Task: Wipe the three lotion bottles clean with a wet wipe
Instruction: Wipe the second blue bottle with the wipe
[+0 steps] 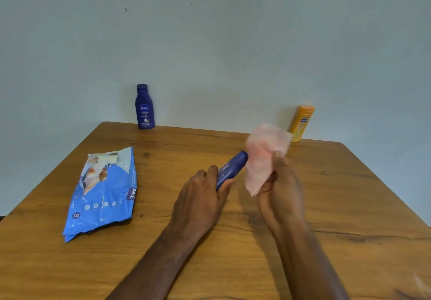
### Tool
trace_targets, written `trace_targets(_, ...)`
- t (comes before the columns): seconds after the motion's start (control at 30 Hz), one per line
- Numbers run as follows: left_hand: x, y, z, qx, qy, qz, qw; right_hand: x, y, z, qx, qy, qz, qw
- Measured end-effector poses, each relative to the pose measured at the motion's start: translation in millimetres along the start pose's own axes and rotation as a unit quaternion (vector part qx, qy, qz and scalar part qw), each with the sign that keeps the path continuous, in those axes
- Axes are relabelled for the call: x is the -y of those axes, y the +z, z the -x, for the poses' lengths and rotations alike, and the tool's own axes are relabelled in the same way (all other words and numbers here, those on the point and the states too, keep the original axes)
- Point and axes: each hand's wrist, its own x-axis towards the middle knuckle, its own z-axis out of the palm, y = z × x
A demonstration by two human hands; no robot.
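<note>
Hands meet over the middle of a wooden desk (233,264). The left hand (200,197) is curled round the lower body of a dark blue bottle (231,167), thumb on the near side and fingers wrapped over the top, holding it tilted so that its cap end points up and away toward the right. The right hand (279,192) pinches a pale pink wipe (264,157) between its curled fingers; the wipe stands up out of the grip, loosely bunched and motion-blurred, its left edge just beside the bottle's cap end. Whether the wipe touches the bottle there cannot be told through the blur.

Two other bottles stand upright at the far edge of the desk against a plain pale wall (221,42). A blue Nivea bottle (144,107) with a white label is at the far left, well apart from the hands. A yellow bottle (300,123) is at the far right, cap upward, its lower left part hidden behind the raised wipe.

On the left side of the desk lies a blue wipes pack (102,194), flat and crumpled, its flap at the far end peeled open so that a white strip shows. It is apart from both hands and from the bottles.
</note>
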Motion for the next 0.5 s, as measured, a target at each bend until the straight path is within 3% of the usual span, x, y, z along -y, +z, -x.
trace_targets(0.03,1,0,0,-0.003,0.000,-0.006,1.000,5,-6,-7,-0.059,-0.021,-0.071,0.995)
trace_targets(0.07,1,0,0,-0.006,0.004,-0.012,1.000,7,-11,-13,-0.105,-0.069,-0.063,0.990)
trace_targets(0.13,0,0,0,-0.009,0.013,-0.027,1.000,5,-21,-17,-0.132,-0.198,0.129,0.963)
trace_targets(0.2,-2,2,1,-0.012,0.022,-0.034,0.999,-8,-25,-15,-0.067,-0.281,0.333,0.898)
trace_targets(0.33,-5,2,2,-0.006,0.034,-0.046,0.998,-30,-24,-12,0.111,-0.266,0.604,0.743)
trace_targets(0.5,-1,-3,1,0.015,-0.005,0.035,0.999,-29,-29,-19,0.186,-0.290,0.645,0.682)
